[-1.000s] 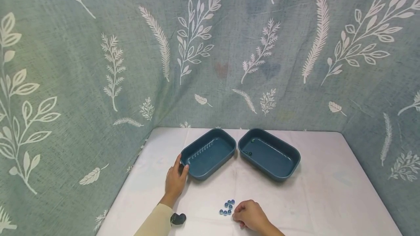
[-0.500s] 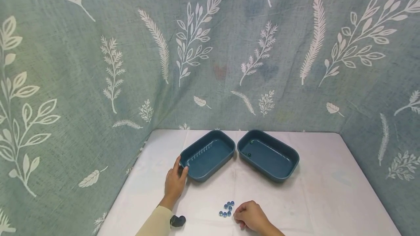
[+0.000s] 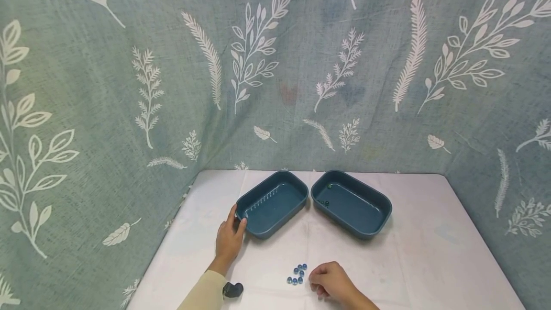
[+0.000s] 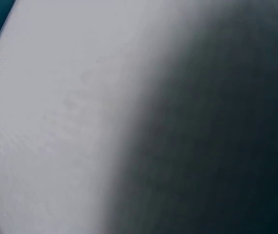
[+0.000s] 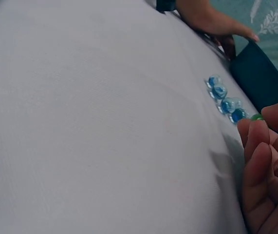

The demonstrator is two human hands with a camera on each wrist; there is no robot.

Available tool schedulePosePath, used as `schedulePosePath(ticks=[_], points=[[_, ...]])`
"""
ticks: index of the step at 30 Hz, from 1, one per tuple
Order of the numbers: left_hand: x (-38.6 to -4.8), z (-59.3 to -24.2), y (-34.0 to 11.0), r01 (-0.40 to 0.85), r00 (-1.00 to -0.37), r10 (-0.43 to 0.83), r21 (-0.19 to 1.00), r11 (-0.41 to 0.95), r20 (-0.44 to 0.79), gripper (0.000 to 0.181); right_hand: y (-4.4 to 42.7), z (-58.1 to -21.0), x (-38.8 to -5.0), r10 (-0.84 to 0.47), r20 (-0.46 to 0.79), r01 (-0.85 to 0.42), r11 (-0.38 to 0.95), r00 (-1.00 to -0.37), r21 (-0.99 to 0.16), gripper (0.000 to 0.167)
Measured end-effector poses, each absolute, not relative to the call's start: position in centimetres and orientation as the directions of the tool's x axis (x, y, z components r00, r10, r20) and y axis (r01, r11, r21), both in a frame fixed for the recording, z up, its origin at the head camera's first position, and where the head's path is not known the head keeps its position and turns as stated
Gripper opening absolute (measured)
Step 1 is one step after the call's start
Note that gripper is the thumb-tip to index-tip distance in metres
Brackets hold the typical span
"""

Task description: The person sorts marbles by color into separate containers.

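Note:
In the head view my left hand [image 3: 229, 241] rests at the near left end of the left blue tray [image 3: 272, 238], its thumb at the rim and its extended fingers along the outside. My right hand [image 3: 333, 281] hovers low over the table, right of several clear blue marbles [image 3: 300, 273]. In the right wrist view, thumb and fingers pinch a small green marble [image 5: 257, 117], mostly covered by the fingertips. Several dark green marbles [image 3: 327, 203] lie at the left end of the right blue tray [image 3: 366, 238].
A white cloth covers the table [image 3: 430, 252]. Leaf-patterned curtains [image 3: 275, 109] enclose its back and sides. A black wrist-worn device [image 3: 234, 290] sits by the left cuff. The left wrist view is mostly blurred.
My right hand has shifted slightly right, away from the blue marbles, and its wrist has turned a little. The left hand and both trays hold their places.

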State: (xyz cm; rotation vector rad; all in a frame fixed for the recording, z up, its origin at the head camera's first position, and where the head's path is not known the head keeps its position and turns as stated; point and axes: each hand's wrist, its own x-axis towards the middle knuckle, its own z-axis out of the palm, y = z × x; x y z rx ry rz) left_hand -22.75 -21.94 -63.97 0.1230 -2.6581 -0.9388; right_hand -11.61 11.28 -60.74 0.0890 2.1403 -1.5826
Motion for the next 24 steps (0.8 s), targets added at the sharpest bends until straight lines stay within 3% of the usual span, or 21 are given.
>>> schedulePosePath(ticks=[24], points=[[-22.8,-64.3,-22.0,0.036,-0.937,-0.192,0.626,0.779,0.293,0.063,15.3,-58.3,-14.9,-0.185,-0.314,0.273,0.217,-0.931,-0.937,0.022]])
